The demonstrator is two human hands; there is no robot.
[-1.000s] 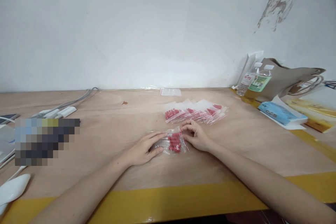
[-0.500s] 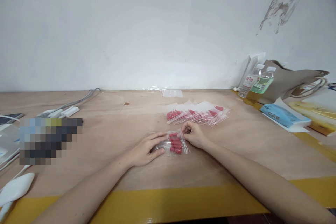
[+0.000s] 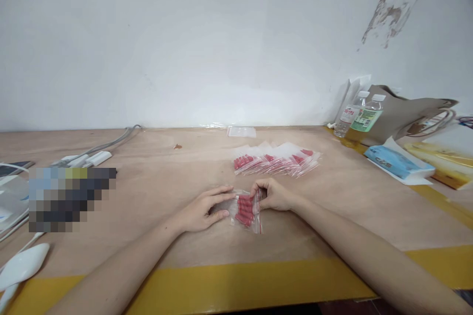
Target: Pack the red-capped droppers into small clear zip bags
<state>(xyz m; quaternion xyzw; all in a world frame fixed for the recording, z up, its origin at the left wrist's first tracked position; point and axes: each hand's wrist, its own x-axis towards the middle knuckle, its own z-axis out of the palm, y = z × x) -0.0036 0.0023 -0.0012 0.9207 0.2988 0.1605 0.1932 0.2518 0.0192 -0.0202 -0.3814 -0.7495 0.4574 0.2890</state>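
Note:
A clear zip bag with a red line along its right edge lies on the table between my hands. Inside it, several small red tube-shaped pieces are stacked in a column. My left hand rests flat with fingers stretched out, its fingertips touching the bag's left side. At the right edge, my right hand has its thumb and fingers closed on the bag near the opening. Farther back, a fanned row of similar zip bags with red pieces overlaps on the table.
Behind the row lies a small flat clear bag near the wall. Two bottles, a grey-brown bag and a blue tissue pack stand or lie at right. Cables and a white plastic object are at left.
My right hand has shifted slightly left and its fingers now reach over the bag's right edge, by the red pieces. The bag has turned and slid a little toward me.

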